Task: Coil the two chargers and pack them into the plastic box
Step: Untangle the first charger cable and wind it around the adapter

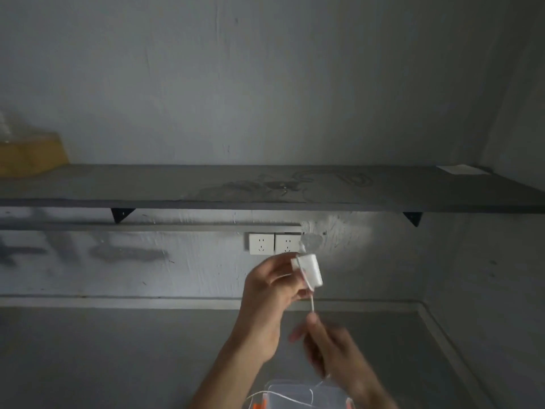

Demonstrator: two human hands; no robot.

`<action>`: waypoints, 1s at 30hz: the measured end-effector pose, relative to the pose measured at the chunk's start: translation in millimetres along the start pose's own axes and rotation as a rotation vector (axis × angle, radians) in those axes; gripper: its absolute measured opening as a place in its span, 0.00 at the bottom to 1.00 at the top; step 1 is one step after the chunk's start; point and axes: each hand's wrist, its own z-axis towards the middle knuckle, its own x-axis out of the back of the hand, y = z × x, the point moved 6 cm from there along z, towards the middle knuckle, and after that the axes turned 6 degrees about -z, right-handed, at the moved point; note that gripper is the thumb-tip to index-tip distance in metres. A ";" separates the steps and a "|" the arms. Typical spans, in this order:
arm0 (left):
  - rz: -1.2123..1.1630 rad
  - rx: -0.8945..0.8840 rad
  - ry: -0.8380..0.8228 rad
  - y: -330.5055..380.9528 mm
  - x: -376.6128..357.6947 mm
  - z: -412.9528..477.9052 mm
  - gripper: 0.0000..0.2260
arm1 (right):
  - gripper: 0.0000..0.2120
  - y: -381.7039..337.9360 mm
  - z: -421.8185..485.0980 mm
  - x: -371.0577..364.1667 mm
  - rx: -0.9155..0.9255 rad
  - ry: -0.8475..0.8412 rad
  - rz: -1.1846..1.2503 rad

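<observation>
Running across mid-frame, a grey shelf (pixel 177 184) juts from the scuffed wall (pixel 265 84) above two white sockets (pixel 274 243), just below which the left hand (pixel 271 290) grips the charger (pixel 308 271) and the blurred right hand (pixel 333 346) pinches its cable (pixel 312 305), over the plastic box (pixel 306 394) at the bottom edge.

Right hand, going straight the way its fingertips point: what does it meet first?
Most likely the white cube-shaped charger plug, gripped by the left hand: the right hand pinches the thin white cable just below it, fingertips aimed upward. The hand is blurred and depth unclear, so only probable.
</observation>
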 end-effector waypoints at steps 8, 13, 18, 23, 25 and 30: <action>0.188 0.015 0.173 -20.3 16.8 24.7 0.09 | 0.15 -77.1 -47.5 50.9 0.402 0.286 -0.807; 0.325 0.016 0.028 -29.0 -14.9 -1.9 0.08 | 0.12 -120.7 -37.1 109.4 0.524 0.313 -0.901; 0.480 -0.067 -0.151 -14.0 -47.2 -30.9 0.09 | 0.03 -137.8 -13.9 139.3 0.576 0.358 -0.775; 0.526 -0.090 -0.218 0.8 -56.0 -43.4 0.08 | 0.03 -130.3 -4.0 146.3 0.548 0.322 -0.490; 0.533 -0.096 -0.225 5.0 -57.0 -45.0 0.09 | 0.05 -129.9 -6.6 145.4 0.573 0.314 -0.441; 0.568 -0.105 -0.183 13.3 -48.2 -44.6 0.12 | 0.05 -86.4 27.8 131.1 0.302 0.141 -0.204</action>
